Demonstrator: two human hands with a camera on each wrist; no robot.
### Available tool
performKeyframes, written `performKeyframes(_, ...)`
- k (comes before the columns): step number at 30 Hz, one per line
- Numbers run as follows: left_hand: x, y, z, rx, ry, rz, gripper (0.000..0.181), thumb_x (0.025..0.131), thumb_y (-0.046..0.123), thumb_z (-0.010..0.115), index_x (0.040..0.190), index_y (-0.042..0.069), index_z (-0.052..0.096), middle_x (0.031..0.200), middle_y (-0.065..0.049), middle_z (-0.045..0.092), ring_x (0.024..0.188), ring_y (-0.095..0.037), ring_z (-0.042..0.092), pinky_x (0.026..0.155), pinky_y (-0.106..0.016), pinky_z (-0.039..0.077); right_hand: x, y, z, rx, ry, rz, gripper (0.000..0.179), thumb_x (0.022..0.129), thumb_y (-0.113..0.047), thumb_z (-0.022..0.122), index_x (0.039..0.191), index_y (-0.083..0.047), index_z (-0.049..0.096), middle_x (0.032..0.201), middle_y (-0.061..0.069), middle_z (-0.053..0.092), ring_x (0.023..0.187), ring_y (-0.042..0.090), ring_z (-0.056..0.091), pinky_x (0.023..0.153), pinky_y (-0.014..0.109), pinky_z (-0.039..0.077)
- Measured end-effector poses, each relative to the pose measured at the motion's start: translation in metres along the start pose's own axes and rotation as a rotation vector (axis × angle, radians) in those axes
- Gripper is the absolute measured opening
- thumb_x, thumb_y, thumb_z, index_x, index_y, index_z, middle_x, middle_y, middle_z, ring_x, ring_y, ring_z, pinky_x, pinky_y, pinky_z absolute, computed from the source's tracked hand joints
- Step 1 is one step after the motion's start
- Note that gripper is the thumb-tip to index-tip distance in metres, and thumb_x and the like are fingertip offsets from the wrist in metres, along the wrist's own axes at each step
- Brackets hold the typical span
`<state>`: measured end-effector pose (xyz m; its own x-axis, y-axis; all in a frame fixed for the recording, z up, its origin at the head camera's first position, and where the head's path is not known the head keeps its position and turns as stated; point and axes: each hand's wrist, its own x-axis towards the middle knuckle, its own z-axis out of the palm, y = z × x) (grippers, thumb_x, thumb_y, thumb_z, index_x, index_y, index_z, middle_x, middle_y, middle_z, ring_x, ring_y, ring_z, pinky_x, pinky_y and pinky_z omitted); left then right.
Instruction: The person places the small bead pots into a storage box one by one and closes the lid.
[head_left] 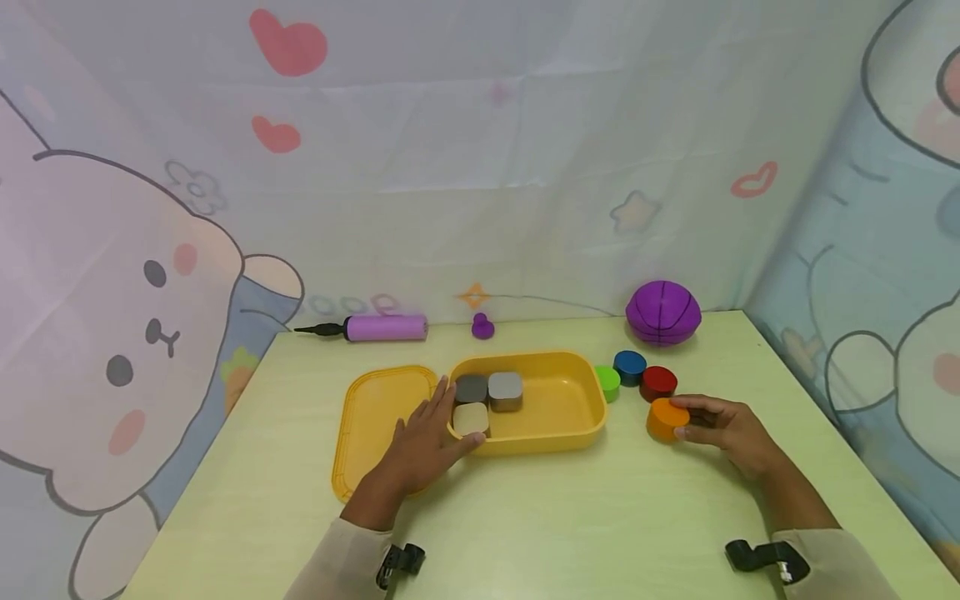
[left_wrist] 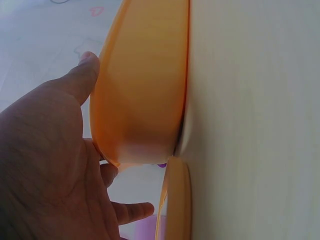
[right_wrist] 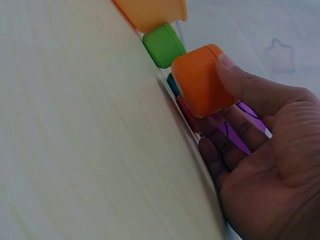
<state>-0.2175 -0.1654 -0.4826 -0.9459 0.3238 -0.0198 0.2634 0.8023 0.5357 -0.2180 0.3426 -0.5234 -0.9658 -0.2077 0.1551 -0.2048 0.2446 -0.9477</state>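
Orange cylinder (head_left: 664, 422) pinched, right of yellow box (head_left: 558, 402).

1. Sweeping the far backdrop (head_left: 570, 167): no readable text, no numbers (just printed drawings (head_left: 294, 48)).
2. Down to the yellow box (head_left: 540, 444), then right to the orange block (head_left: 666, 421): no legible label or brand.

Yellow box (head_left: 540, 445) on perhaps wooden table (head_left: 570, 525)
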Motion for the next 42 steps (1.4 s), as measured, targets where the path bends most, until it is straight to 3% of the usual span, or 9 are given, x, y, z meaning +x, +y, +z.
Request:
performKeyframes(4, -0.001, -0.001, -0.001, 0.000, -0.004, -0.007, 0.105, 0.101, 0.081, 0.052, 0.178, 0.027, 0.004, 0.186, 0.010, -0.005, 0.171, -0.044, 0.016, 0.126, -0.087, 0.006, 0.001, -0.004, 0.003, 0.029, 0.036, 0.022, 0.048, 0.097, 0.000, 0.080, 0.141, 0.013, 0.065, 0.121, -0.026, 0.076, 0.109, -0.004, 0.073, 0.093, 0.013, 0.059)
performKeyframes(10, -0.003, 0.001, -0.001, -0.003, -0.001, -0.004, 0.105, 0.102, 0.079, 0.053, 0.178, 0.026, 0.004, 0.186, 0.010, -0.005, 0.171, -0.044, 0.017, 0.126, -0.086, 0.006, 0.000, -0.013, 0.003, -0.012, 0.105, 0.063, 0.047, 0.099, -0.008, 0.081, 0.142, 0.007, 0.068, 0.115, -0.027, 0.076, 0.104, -0.002, 0.072, 0.091, 0.012, 0.058)
performKeyframes(19, -0.002, 0.002, -0.002, 0.005, 0.002, -0.004, 0.105, 0.102, 0.079, 0.053, 0.178, 0.025, 0.005, 0.186, 0.008, -0.003, 0.170, -0.045, 0.018, 0.126, -0.086, 0.007, 0.006, -0.027, 0.006, -0.046, 0.134, 0.072, 0.048, 0.101, -0.015, 0.080, 0.144, 0.003, 0.068, 0.114, -0.027, 0.076, 0.106, -0.003, 0.071, 0.093, 0.010, 0.055)
performKeyframes(33, -0.004, 0.000, 0.002, -0.002, -0.005, -0.012, 0.105, 0.101, 0.081, 0.051, 0.178, 0.026, 0.004, 0.186, 0.009, -0.003, 0.171, -0.044, 0.017, 0.126, -0.086, 0.006, 0.018, -0.061, 0.030, -0.023, 0.098, -0.011, 0.046, 0.102, -0.012, 0.078, 0.143, 0.008, 0.067, 0.118, -0.029, 0.076, 0.103, -0.001, 0.075, 0.089, 0.016, 0.062)
performKeyframes(42, -0.001, -0.002, 0.001, 0.004, -0.008, -0.015, 0.106, 0.101, 0.082, 0.051, 0.178, 0.027, 0.003, 0.186, 0.010, -0.005, 0.171, -0.043, 0.016, 0.128, -0.084, 0.006, 0.032, -0.081, 0.051, -0.013, 0.067, -0.171, 0.039, 0.100, -0.001, 0.077, 0.136, 0.012, 0.069, 0.122, -0.025, 0.076, 0.105, -0.002, 0.077, 0.089, 0.018, 0.063)
